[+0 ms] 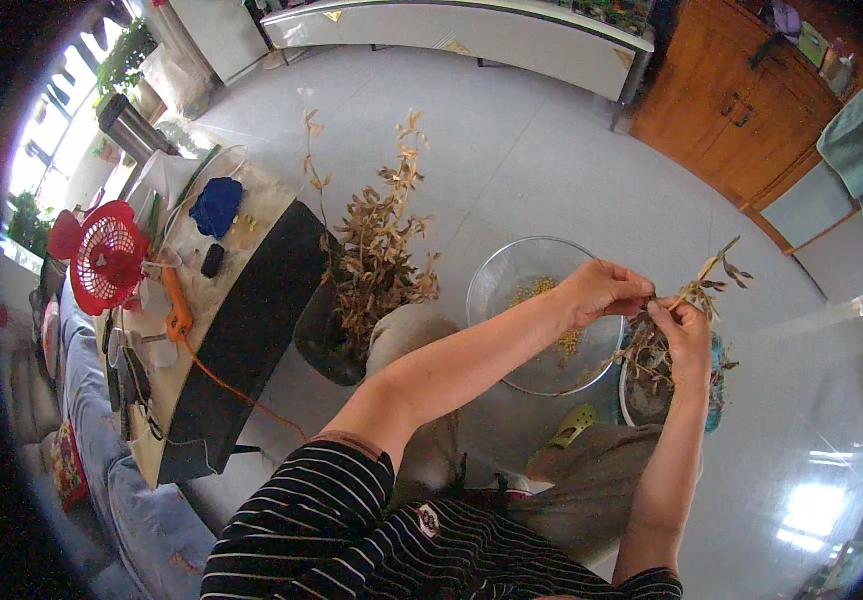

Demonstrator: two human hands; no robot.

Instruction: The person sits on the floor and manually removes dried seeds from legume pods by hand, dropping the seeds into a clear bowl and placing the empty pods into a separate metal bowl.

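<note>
My right hand [683, 337] grips a dried bean stalk [704, 289] with pods near its top. The fingertips of my left hand [608, 292] pinch at the same plant, close beside my right fingers; the pinched part is too small to tell. Below my left hand a round mesh sieve [488, 300] on the floor holds yellowish beans [568, 343]. Dry plant scraps [653, 367] lie in an oval basin [626, 401] under my right hand. To the left, a bundle of dried bean plants [379, 255] stands in a dark container [315, 345].
A table [255, 202] at the left bears a red fan [107, 257], an orange power strip [176, 304] and a blue cloth [216, 208]. The orange cord [244, 395] hangs towards the floor. A wooden cabinet [746, 97] stands at the upper right, a long low cabinet [461, 30] at the top.
</note>
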